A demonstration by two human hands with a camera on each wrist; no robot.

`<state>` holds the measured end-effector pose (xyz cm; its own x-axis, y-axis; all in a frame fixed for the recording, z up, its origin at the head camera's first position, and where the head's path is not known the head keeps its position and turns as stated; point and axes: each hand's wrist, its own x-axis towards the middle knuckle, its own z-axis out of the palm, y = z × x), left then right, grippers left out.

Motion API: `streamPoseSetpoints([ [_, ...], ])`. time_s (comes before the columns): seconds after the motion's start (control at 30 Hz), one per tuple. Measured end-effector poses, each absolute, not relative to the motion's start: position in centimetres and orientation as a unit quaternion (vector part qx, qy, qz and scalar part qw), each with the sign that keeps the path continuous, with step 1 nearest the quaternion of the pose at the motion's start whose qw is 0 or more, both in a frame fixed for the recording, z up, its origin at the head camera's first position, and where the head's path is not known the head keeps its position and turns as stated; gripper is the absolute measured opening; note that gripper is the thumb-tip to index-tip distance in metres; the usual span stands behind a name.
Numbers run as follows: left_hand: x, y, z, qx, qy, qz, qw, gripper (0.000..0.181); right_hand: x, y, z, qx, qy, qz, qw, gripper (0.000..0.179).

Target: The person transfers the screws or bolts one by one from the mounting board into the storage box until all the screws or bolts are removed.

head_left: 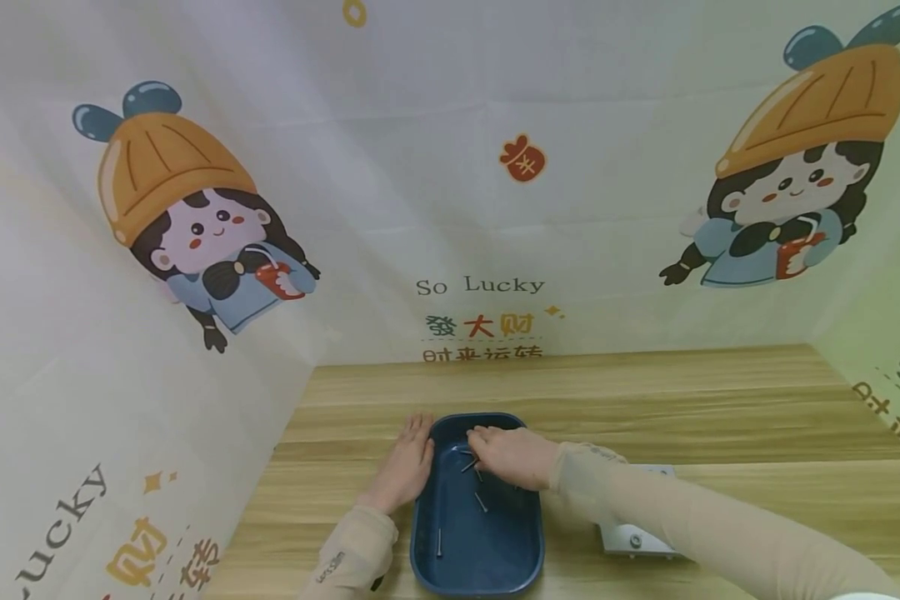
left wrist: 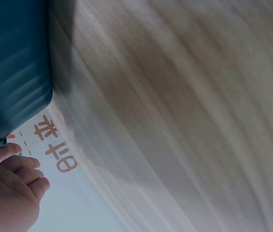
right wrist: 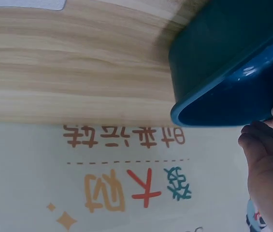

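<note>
One blue tray (head_left: 506, 554) stands on the wooden worktop (head_left: 720, 400), right of the left grip (head_left: 403, 468) and beneath the right grip (head_left: 512, 457). The left grip, fingers relaxed, rests against its rim; the right reaches inside, and whether it pinches anything cannot be told. At least four slender metal pieces (head_left: 482, 502) lie beside and nearer than the right grip. One pale box (head_left: 633, 540) sits rightward of it, partly hidden by one sleeve (head_left: 667, 504).

Head view looks forward-down; close wrist views share the tray (head_left: 495, 550)

The tray (head_left: 491, 554) looks smooth, glossy plastic.
</note>
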<state>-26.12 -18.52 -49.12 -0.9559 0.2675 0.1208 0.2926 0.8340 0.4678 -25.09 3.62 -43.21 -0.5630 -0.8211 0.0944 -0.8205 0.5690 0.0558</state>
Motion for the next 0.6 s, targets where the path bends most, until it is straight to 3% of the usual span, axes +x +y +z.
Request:
streamPoseSetpoints([
  [0.2, -26.1, -18.5, -49.2, -0.147, -0.959, -0.240, 0.026, 0.049, -25.8, 4.5, -43.1, 0.432, -0.900, 0.056, 0.028, 0.027],
  [0.6, -26.0, -18.4, -49.0, -0.145, -0.957, -0.251, 0.025, 0.048, -25.9, 8.5, -42.7, 0.420, -0.900, 0.111, 0.045, 0.037],
])
